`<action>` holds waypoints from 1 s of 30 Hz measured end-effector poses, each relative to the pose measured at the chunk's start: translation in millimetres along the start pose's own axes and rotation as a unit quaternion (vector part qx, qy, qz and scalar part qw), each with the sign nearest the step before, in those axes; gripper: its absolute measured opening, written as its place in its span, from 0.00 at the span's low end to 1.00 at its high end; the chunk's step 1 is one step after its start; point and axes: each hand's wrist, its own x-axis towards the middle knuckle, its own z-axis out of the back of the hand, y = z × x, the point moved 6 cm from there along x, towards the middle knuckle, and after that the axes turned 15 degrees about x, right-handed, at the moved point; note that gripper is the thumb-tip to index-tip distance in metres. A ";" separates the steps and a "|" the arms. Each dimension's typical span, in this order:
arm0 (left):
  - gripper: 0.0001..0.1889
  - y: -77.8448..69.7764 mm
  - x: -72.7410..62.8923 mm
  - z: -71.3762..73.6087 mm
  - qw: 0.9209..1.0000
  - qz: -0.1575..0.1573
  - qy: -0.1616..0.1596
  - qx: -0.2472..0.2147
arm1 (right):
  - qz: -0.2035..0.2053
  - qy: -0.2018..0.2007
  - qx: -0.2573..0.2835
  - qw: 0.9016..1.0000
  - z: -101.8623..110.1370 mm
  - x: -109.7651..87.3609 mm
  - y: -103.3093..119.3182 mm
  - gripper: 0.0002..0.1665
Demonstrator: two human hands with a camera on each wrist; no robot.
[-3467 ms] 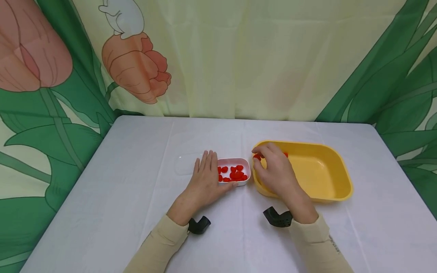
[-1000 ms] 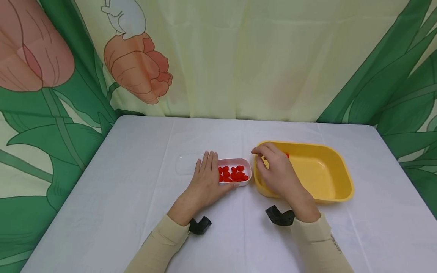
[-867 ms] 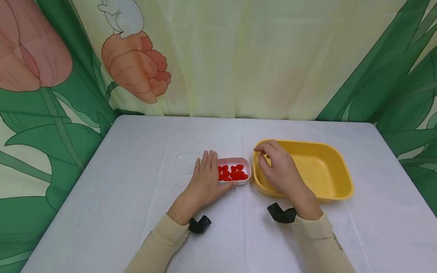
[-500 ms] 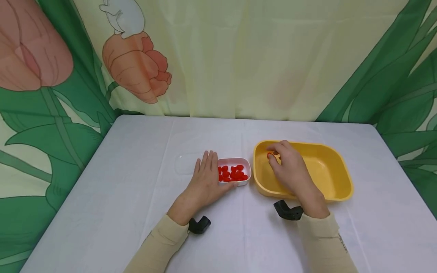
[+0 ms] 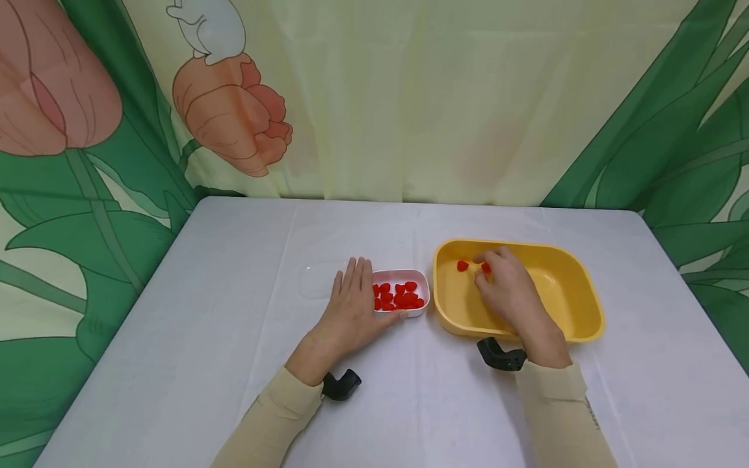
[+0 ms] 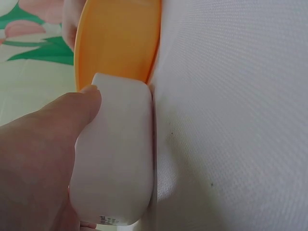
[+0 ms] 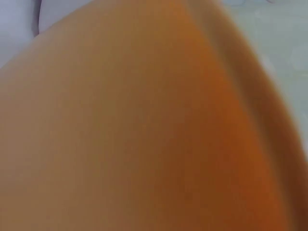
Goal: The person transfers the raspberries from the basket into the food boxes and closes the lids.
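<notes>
In the head view, my left hand (image 5: 354, 309) lies with fingers straight along the left end of a small pink-and-white box (image 5: 425, 296). Its thumb rests along the near side; the left wrist view shows the thumb at the rim of the white box wall (image 6: 115, 149). Several small red pieces (image 5: 406, 300) sit inside, and the hand covers part of the box. To the right, my right hand (image 5: 512, 289) reaches into a yellow tub (image 5: 576, 299). Its curled thumb and forefinger are around a small red piece (image 5: 486, 267). Another red piece (image 5: 462, 266) lies left of the fingertips.
A clear flat lid (image 5: 318, 281) lies left of the box, partly behind my left hand. The tub stands just right of the box on the white-covered table (image 5: 380, 416). A printed curtain (image 5: 439, 104) hangs behind the table. The right wrist view is mostly blurred orange.
My right hand has moved right from the tub's left rim to deeper inside it. A red piece lately between its fingertips now lies uncovered in the tub. My left hand stays put.
</notes>
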 end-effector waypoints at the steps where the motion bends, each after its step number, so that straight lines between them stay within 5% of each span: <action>1: 0.59 0.2 0.1 0.3 1.000 0.001 0.000 -0.002 | -0.004 0.003 0.001 1.000 -0.8 0.7 -1.2 0.18; 22: 0.59 -1.4 0.9 1.8 1.000 -0.006 -0.010 0.009 | -0.076 0.018 -0.038 0.996 -5.0 -1.8 -12.4 0.23; 30: 0.59 -1.6 0.1 1.7 1.000 -0.005 -0.012 0.003 | -0.071 0.017 -0.036 0.997 -3.8 -2.6 -12.8 0.21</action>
